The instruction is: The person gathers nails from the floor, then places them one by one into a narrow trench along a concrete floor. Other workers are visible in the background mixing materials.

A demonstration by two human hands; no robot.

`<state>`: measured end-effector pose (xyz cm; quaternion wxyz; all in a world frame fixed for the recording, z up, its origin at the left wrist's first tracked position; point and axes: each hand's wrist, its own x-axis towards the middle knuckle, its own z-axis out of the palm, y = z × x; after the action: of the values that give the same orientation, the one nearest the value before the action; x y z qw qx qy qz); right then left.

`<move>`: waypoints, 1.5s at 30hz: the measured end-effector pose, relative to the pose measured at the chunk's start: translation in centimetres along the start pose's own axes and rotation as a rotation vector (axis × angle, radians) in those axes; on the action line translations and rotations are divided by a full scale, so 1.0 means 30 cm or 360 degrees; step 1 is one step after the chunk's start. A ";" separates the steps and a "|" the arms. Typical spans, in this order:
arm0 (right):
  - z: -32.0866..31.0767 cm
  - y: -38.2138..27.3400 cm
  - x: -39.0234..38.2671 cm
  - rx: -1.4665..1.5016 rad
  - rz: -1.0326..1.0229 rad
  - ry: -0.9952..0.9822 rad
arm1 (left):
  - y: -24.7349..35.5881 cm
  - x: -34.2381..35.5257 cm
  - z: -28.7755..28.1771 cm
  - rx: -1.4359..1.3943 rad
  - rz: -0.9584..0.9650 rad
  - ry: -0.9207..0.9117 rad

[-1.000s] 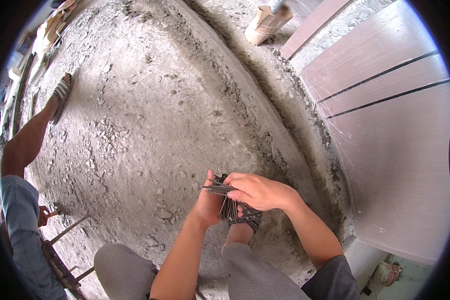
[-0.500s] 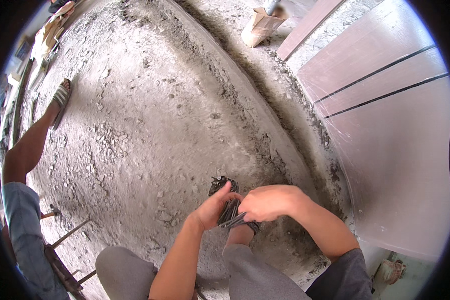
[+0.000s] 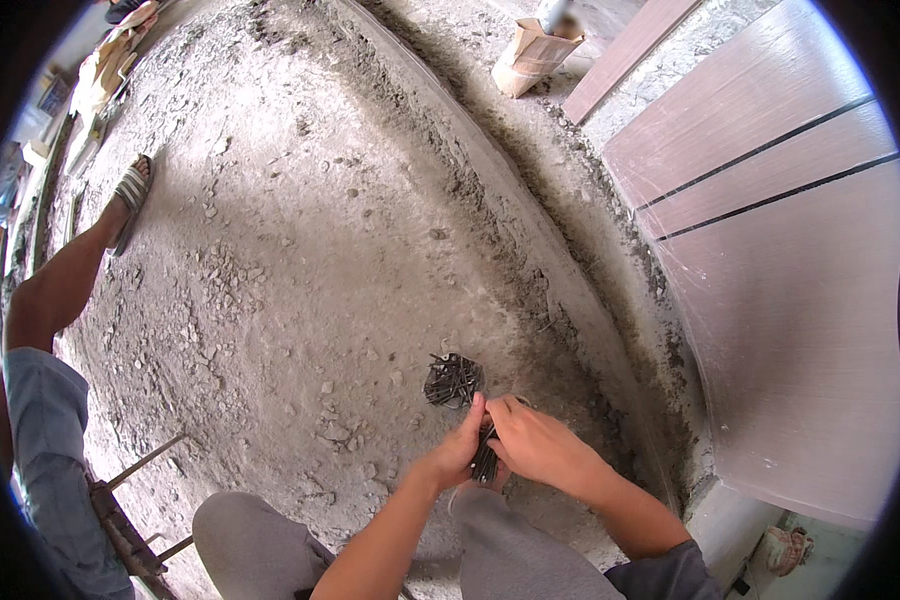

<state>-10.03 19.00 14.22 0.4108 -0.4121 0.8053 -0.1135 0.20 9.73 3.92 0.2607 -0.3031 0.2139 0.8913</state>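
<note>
A rough, rubble-strewn concrete floor [image 3: 300, 250] fills the scene. At far left stands another person's sandalled foot [image 3: 128, 195]. Near the centre, the left hand [image 3: 457, 452] and right hand [image 3: 535, 440] together pinch a bundle of dark nails [image 3: 484, 462], just near a nail pile [image 3: 454, 380]. Wood-look panels [image 3: 780, 250] lie right.

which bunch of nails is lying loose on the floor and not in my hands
The dark pile of nails on the concrete, just beyond your left hand; the other bundle is gripped between both hands.
</note>
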 end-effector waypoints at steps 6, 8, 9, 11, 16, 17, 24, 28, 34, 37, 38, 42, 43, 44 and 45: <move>0.015 0.030 -0.044 0.0173 -0.0243 0.0405 | 0.024 -0.023 0.076 0.0039 0.0185 0.0049; 0.035 0.048 -0.044 0.0160 -0.0317 0.0484 | -0.004 0.011 0.015 0.0045 0.0260 -0.0108; 0.037 0.066 -0.052 0.0140 -0.0331 0.0532 | -0.011 0.033 0.014 0.0059 0.0234 -0.0171; 0.057 0.092 -0.031 0.0280 -0.0389 0.0469 | -0.013 0.034 0.000 0.0088 0.0197 -0.0233; 0.107 0.150 -0.001 0.0577 -0.0504 0.0350 | -0.020 0.022 0.028 0.0010 0.0220 -0.0076; 0.113 0.147 0.005 0.0565 -0.0538 0.0380 | -0.019 0.022 0.024 0.0012 0.0240 -0.0101; 0.112 0.117 0.034 0.1031 -0.0554 0.0625 | -0.011 0.010 -0.028 0.0071 0.0440 -0.0025; 0.136 0.217 0.195 0.0704 -0.0450 0.1128 | 0.072 -0.040 -0.050 0.0153 0.0413 0.0295; 0.149 0.165 0.406 0.0088 -0.0502 0.0747 | 0.134 -0.113 -0.217 -0.0156 0.0577 0.0815; 0.162 0.132 0.428 -0.0056 -0.0327 0.0666 | 0.137 -0.124 -0.251 -0.0230 0.0659 0.0898; 0.164 0.130 0.434 -0.0072 -0.0289 0.0630 | 0.132 -0.123 -0.259 -0.0234 0.0677 0.0905; 0.172 0.186 0.440 0.0137 -0.0371 0.0658 | 0.131 -0.128 -0.254 -0.0272 0.0712 0.0895; 0.171 0.190 0.427 0.0259 -0.0329 0.0682 | 0.131 -0.127 -0.256 -0.0315 0.0724 0.0858; 0.169 0.193 0.418 0.0382 -0.0287 0.0706 | 0.131 -0.126 -0.257 -0.0357 0.0734 0.0822; 0.167 0.197 0.415 0.0395 -0.0302 0.0700 | 0.131 -0.125 -0.259 -0.0397 0.0744 0.0785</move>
<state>-13.63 14.12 0.88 0.2610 -0.3976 0.8130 -0.3360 3.74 1.24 1.60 -0.0488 -0.4814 0.2234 0.8462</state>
